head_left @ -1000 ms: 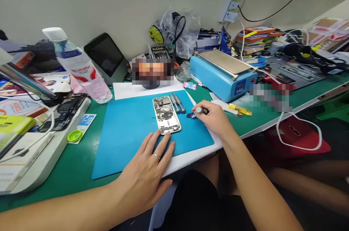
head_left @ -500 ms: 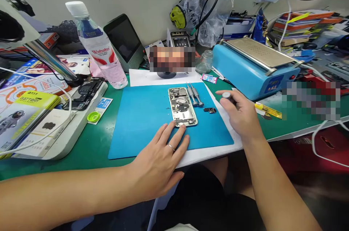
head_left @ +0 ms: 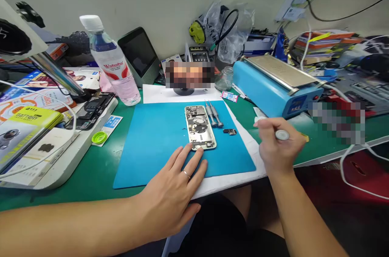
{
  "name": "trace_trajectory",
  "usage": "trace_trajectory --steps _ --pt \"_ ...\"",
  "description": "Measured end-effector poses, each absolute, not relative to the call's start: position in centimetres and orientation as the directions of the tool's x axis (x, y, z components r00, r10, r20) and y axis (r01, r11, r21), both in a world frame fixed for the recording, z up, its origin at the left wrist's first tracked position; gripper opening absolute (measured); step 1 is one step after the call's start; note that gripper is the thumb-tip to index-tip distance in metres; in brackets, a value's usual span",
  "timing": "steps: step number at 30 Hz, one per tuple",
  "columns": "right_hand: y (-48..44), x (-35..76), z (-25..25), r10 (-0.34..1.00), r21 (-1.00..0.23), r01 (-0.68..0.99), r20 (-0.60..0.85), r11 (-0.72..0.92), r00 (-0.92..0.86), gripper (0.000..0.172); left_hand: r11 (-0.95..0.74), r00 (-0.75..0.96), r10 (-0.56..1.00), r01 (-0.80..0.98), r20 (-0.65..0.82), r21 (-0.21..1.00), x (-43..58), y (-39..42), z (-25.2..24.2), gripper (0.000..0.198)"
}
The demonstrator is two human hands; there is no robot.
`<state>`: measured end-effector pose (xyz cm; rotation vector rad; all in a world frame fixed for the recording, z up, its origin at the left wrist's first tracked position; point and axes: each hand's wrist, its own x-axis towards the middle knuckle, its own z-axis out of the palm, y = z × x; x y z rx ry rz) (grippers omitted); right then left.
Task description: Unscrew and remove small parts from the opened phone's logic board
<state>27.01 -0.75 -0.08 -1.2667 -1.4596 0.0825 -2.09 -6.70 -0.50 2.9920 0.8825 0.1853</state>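
An opened phone [head_left: 199, 127] lies lengthwise on the blue mat [head_left: 146, 147], its inner parts exposed. My left hand [head_left: 174, 188] is spread flat, fingertips at the phone's near edge. Right of the mat, my right hand [head_left: 279, 145] is closed around what looks like a screwdriver [head_left: 282, 134]; only its round grey end shows, and the shaft is hidden. Something small and white [head_left: 259, 120] is at that hand's fingertips; I cannot make out what it is. Two grey screwdrivers [head_left: 214, 114] rest beside the phone. Near them is a small black phone part [head_left: 230, 132].
A blue machine with a metal plate [head_left: 276, 83] stands at the back right, near a glass jar [head_left: 224, 79]. To the left are a water bottle [head_left: 117, 66], a lamp post [head_left: 57, 73] and a white device [head_left: 88, 143] with phone parts and boxes on it.
My right hand has moved right, away from the mat's edge, and turned with the grey-ended tool still in it. My left hand stays at the phone. The whole view has shifted slightly.
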Motion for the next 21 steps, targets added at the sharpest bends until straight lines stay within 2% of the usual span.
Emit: trace_trajectory --steps 2,5,9,10,14,15,19,21 --pt "-1.0 27.0 0.1 0.671 -0.633 0.650 0.699 0.421 0.246 0.041 -0.841 0.831 0.539 0.539 0.134 0.045 -2.0 -6.9 -1.0 0.074" --pt "-1.2 27.0 0.2 0.695 -0.607 0.655 0.699 0.450 0.171 0.049 -0.828 0.807 0.554 0.559 0.206 0.038 -1.9 -7.0 -2.4 0.077" --pt "-1.5 26.8 0.4 0.725 -0.602 0.604 0.686 0.522 0.057 0.089 -0.851 0.819 0.510 0.525 0.264 0.016 -1.8 -6.6 -3.5 0.081" --pt "-1.6 26.7 0.4 0.725 -0.602 0.596 0.687 0.531 0.048 0.088 -0.858 0.826 0.497 0.514 0.266 0.008 -1.7 -6.5 -3.5 0.083" --pt "-1.6 26.7 0.2 0.667 -0.563 0.628 0.739 0.538 0.091 0.032 -0.850 0.831 0.520 0.527 0.198 0.017 -1.7 -6.1 -2.8 0.081" --pt "-1.6 26.8 0.1 0.644 -0.533 0.643 0.761 0.551 0.080 0.025 -0.843 0.825 0.530 0.538 0.194 0.015 -1.7 -6.1 -2.7 0.080" --pt "-1.5 27.0 0.0 0.622 -0.449 0.645 0.781 0.618 -0.052 0.018 -0.851 0.842 0.491 0.519 0.224 -0.086 -1.6 -6.0 -3.1 0.083" --pt "-1.7 27.1 -0.1 0.651 -0.481 0.608 0.755 0.631 -0.078 0.040 -0.850 0.847 0.478 0.513 0.232 -0.124 -1.6 -5.9 -3.4 0.082"
